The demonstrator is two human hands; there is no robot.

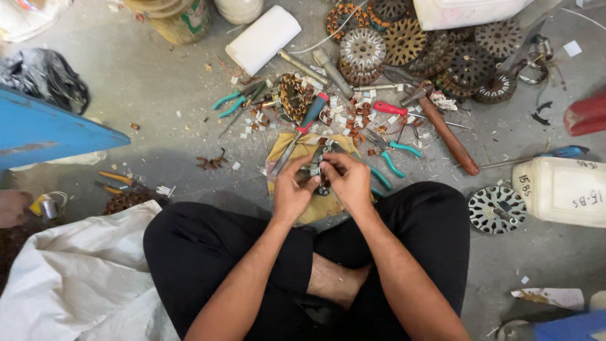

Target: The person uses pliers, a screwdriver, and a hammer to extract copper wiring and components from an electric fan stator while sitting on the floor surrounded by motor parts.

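Seated cross-legged on a concrete floor (pixel 158 82), both hands raised just above the lap. Left hand (pixel 291 189) and right hand (pixel 349 180) closed from opposite sides on one small motor stator (pixel 319 169) — a toothed metal ring, held over a yellowish cloth (pixel 284 148) spread in front of the knees. Fingers curled tight, thumbs pressing near the top rim; no open gap visible between either hand and the part, though most of it hidden behind the fingers.

Probably heavy for its size, being stacked steel sheets, and fully stiff — no bending under pressure. Edges of the slots likely sharp; thin copper wire in them, if any, fragile and easy to nick. Best held by the outer rim, with thumbs kept away from the inner teeth. Slightly greasy surface possible, not certain.

Nearby on the floor: a red-handled screwdriver (pixel 312 112), teal-handled pliers (pixel 232 101), a wooden-handled hammer (pixel 445 129), more stators (pixel 362 55) piled beyond, one more stator (pixel 497 209) beside the right knee, next to a white plastic canister (pixel 562 189).
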